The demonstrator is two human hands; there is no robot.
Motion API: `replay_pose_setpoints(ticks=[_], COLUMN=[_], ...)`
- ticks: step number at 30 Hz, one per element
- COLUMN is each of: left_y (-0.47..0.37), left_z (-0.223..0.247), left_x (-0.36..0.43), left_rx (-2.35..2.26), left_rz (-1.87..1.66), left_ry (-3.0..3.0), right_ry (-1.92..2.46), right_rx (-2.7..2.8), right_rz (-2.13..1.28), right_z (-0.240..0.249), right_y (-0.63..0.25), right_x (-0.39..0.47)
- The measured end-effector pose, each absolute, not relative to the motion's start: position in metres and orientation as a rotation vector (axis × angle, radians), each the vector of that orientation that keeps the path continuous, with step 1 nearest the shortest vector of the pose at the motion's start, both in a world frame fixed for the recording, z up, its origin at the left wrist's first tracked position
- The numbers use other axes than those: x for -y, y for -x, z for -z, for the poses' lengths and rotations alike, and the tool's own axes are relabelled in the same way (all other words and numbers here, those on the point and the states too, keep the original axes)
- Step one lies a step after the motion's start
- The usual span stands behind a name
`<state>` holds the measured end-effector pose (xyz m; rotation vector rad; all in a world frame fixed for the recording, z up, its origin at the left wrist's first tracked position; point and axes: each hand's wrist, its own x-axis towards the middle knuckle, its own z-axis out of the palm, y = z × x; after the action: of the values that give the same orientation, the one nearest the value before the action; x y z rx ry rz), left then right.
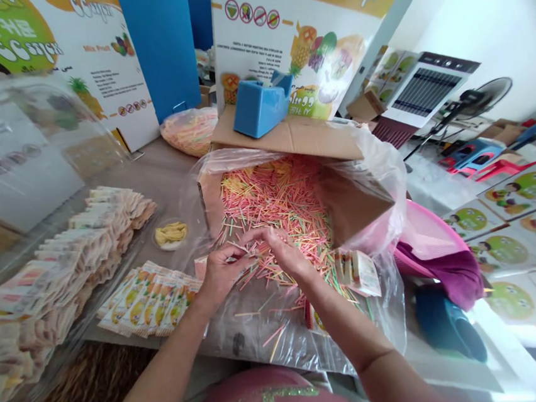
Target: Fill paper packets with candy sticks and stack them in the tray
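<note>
Pink, yellow and green thin sticks (277, 194) spill from a cardboard box (358, 202) lined with clear plastic. At the front edge of the pile, my left hand (222, 268) has its fingers pinched together on what look like a few thin sticks. My right hand (285, 250) is beside it, over the sticks, fingers reaching toward the left fingertips; whether it holds anything is hidden. Left of my hands lies a fanned row of printed packets (149, 299). A small dish of yellow bands (171, 234) sits behind them. Another packet bundle (358, 272) rests right of my right hand.
Long stacks of filled packets (66, 271) lie at the left under clear plastic. A blue tape dispenser (261, 107) stands on the box flap. A pink basket (423, 236) with purple cloth is at the right, near a blue bin (450, 322). Printed cartons (514, 247) stand beyond.
</note>
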<state>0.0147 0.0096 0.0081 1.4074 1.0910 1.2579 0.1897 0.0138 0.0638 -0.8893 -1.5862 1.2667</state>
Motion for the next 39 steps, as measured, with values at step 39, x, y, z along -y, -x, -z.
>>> replay_pose_setpoints(ticks=[39], left_y=[-0.006], left_z=[0.020], left_x=[0.005], left_rx=[-0.884], left_rz=[-1.231], left_ry=[-1.042], right_ry=[0.813], right_rx=[1.725], right_rz=[-1.277], right_z=[-0.070], right_y=[-0.154], right_x=[-0.010])
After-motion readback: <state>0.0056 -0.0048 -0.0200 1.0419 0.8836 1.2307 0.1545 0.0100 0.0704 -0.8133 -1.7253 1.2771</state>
